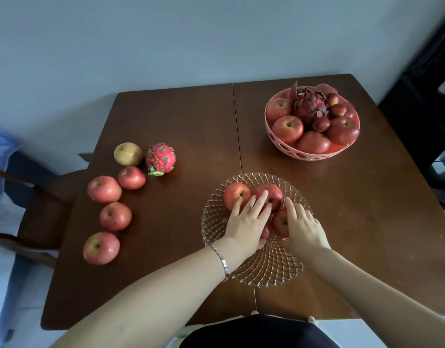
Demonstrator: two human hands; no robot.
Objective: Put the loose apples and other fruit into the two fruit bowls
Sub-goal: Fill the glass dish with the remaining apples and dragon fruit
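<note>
A clear glass bowl (266,270) stands on the table's near middle with several red apples in it. My left hand (246,222) lies over an apple (266,231) that is mostly hidden under it, fingers spread across another apple (275,194). My right hand (303,227) grips a red apple (280,222) in the bowl. A further apple (236,195) sits at the bowl's far left. Loose on the table at the left are several red apples (104,189), a yellow-green apple (128,153) and a pink dragon fruit (161,159). A pink bowl (309,153) at the far right is full of fruit.
The brown wooden table (181,121) stands against a pale wall, with a seam down its middle. A wooden chair (40,209) stands at the left edge. Dark furniture (429,96) is at the right. A silver bracelet (222,259) is on my left wrist.
</note>
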